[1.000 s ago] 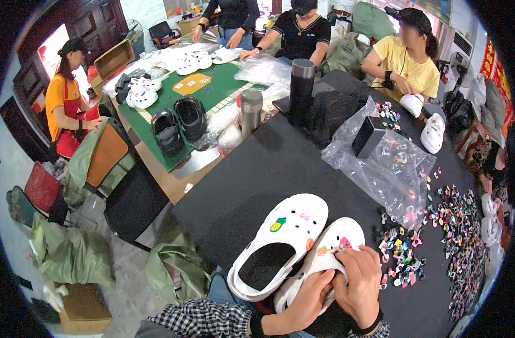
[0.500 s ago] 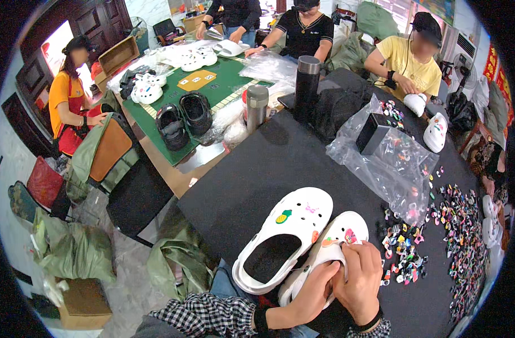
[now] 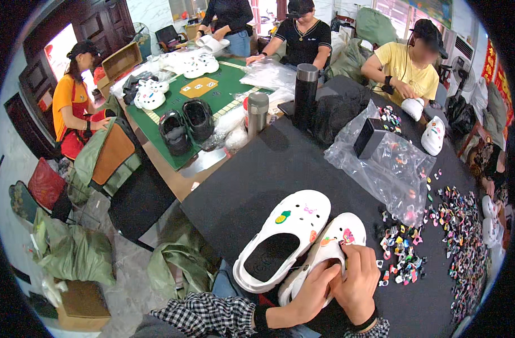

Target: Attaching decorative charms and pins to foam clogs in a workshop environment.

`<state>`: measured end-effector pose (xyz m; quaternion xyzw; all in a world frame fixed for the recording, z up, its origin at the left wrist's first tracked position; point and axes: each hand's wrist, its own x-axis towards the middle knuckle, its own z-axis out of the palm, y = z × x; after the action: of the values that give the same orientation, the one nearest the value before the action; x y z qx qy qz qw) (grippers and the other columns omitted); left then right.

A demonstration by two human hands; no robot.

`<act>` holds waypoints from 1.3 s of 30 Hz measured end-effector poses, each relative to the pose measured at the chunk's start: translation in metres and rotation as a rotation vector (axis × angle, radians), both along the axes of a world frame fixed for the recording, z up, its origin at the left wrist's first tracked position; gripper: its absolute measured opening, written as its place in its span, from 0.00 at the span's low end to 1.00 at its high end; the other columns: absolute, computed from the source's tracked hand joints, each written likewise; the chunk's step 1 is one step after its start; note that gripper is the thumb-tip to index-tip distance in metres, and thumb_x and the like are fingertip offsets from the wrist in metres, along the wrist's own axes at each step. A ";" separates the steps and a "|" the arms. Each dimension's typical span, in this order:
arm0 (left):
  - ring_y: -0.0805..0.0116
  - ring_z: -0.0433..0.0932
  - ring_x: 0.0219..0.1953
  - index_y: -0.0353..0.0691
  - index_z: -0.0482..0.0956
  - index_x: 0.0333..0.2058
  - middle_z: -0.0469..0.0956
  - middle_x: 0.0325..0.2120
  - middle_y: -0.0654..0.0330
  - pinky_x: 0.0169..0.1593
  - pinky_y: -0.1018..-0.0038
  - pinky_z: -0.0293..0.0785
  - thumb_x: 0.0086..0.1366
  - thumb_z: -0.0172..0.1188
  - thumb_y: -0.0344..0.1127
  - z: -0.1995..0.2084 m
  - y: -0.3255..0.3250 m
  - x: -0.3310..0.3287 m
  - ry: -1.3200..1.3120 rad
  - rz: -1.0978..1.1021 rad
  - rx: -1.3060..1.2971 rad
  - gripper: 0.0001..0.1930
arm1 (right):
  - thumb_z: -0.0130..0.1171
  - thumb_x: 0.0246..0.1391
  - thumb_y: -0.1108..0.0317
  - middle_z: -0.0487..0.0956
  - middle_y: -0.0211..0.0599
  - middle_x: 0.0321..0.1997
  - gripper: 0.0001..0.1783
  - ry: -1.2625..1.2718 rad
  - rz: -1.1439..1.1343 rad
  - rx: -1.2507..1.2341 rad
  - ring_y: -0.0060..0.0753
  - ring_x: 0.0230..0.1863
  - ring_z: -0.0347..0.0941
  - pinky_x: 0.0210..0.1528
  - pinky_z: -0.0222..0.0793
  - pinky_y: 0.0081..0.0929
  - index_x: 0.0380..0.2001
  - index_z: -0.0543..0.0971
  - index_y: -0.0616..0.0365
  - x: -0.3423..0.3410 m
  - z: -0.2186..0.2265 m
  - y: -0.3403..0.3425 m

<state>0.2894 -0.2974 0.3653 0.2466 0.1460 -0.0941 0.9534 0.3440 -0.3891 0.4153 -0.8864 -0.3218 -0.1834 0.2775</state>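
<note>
Two white clogs stand side by side on the black tabletop. The left clog (image 3: 301, 224) carries a pineapple charm (image 3: 282, 217) and a pink bow-like charm (image 3: 310, 210). My left hand (image 3: 302, 298) reaches into the opening of the right clog (image 3: 356, 222) and grips it; some of its fingertips are hidden inside. Over that clog's right side, my right hand (image 3: 357, 279) is closed with bent fingers, pressing near a pink charm (image 3: 347, 235). Whether a small charm sits under those fingertips is hidden.
Loose charms (image 3: 404, 256) spread over the right of the table, with a clear plastic bag (image 3: 381, 186) and black box (image 3: 369, 138) beyond. Two bottles, a black one (image 3: 306, 93) and a steel one (image 3: 257, 115), stand farther back. A co-worker in yellow (image 3: 409, 70) handles another white clog (image 3: 413, 108).
My hands stay on the right clog with only a slight shift. Across the green table, a standing person has lifted a pair of white shoes.
</note>
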 end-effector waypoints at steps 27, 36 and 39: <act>0.72 0.55 0.70 0.34 0.45 0.71 0.51 0.70 0.57 0.69 0.74 0.55 0.74 0.48 0.32 0.050 0.037 -0.033 -0.182 -0.220 0.278 0.33 | 0.60 0.39 0.73 0.76 0.48 0.39 0.21 -0.052 0.066 -0.012 0.52 0.39 0.73 0.40 0.73 0.42 0.41 0.76 0.66 0.009 -0.004 -0.004; 0.60 0.66 0.64 0.29 0.60 0.65 0.63 0.65 0.47 0.67 0.64 0.62 0.75 0.46 0.36 0.078 0.120 -0.056 -0.245 -0.453 0.331 0.25 | 0.62 0.39 0.74 0.75 0.46 0.38 0.19 -0.052 0.057 0.013 0.51 0.38 0.72 0.39 0.72 0.41 0.40 0.75 0.65 0.010 -0.005 -0.003; 0.57 0.73 0.59 0.26 0.66 0.60 0.71 0.58 0.44 0.61 0.63 0.68 0.72 0.51 0.38 0.086 0.133 -0.059 -0.167 -0.299 0.417 0.25 | 0.64 0.39 0.73 0.75 0.46 0.38 0.20 -0.051 0.069 0.012 0.50 0.39 0.72 0.40 0.73 0.41 0.40 0.75 0.65 0.011 -0.005 -0.005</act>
<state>0.2303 -0.1645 0.4510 0.4635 0.0450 -0.1813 0.8662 0.3548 -0.3937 0.4106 -0.8682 -0.3581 -0.1982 0.2807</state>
